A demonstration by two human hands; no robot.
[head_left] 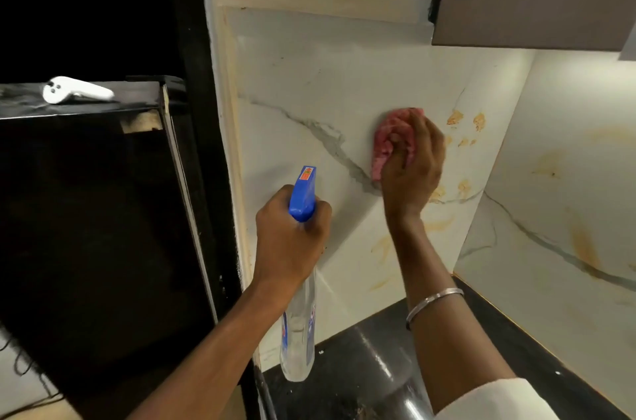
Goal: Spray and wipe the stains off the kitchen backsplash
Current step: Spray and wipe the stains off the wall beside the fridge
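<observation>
On white veined backsplash (309,82), orange-yellow stains (456,117) beside crumpled pink cloth (390,140)

Two arms show at the bottom of the frame. The left arm (220,333): bare from the lower edge up to the left hand (289,240). The right arm (447,344): forearm bare up to the right hand (413,171); a thin, plain silver-coloured bangle (430,298) circles it, right of centre. Lower right corner: loose cream-white sleeve (492,399) covers the arm's upper part.
</observation>
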